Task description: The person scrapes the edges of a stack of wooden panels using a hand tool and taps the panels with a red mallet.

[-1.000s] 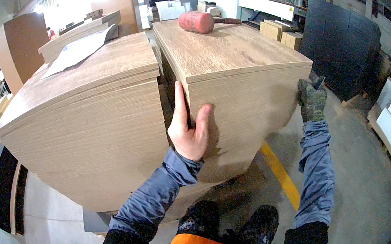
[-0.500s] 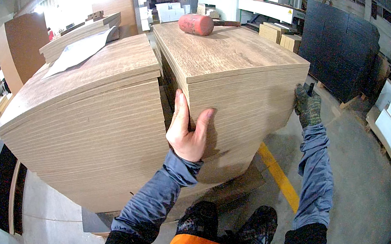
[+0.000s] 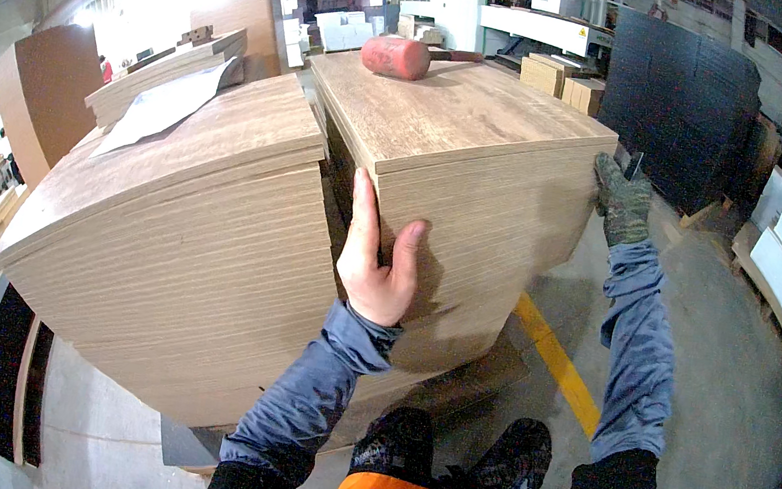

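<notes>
My bare left hand point(image 3: 377, 268) lies against the near left corner of the right-hand stack of wood-grain boards point(image 3: 477, 207). Its fingers are stretched upward along the edge and the thumb stands apart. At the stack's right corner is my right hand point(image 3: 623, 203) in a camouflage-patterned glove, fingers bent in beside the board edges. A small, dark, narrow tool point(image 3: 634, 166) sticks up from it; its exact kind does not show. On top of the stack rests a mallet with a red head point(image 3: 396, 58) and a dark handle.
Close on the left stands another stack of wood-grain boards point(image 3: 167, 252), with a white paper sheet point(image 3: 163, 109) on it. A narrow gap separates the stacks. Tall black panels point(image 3: 674, 110) stand at the far right. A yellow floor line point(image 3: 558, 361) runs past the right side.
My gloved right hand has shifted slightly up the stack's corner, and the dark tool in it is tilted more. My left hand keeps its place on the near corner.
</notes>
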